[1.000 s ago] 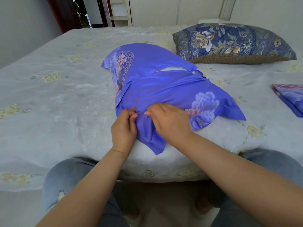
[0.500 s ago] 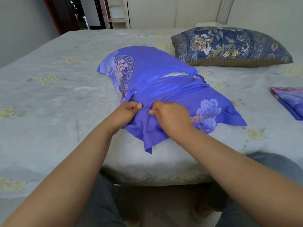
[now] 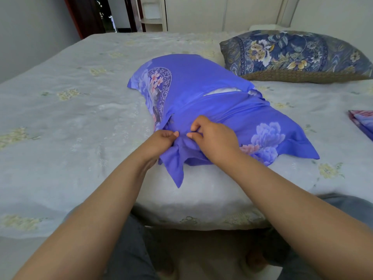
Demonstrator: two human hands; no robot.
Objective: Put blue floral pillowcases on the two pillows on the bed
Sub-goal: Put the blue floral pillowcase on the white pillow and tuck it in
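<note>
left grip [image 3: 161,139] pinching | right grip [image 3: 212,136] pinching | arms extended

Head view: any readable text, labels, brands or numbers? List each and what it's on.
None. The blue floral pillowcase, the dark floral pillow, the folded fabric and the bedspread show only printed flowers and patterns; no tag, label or lettering is visible.
</note>
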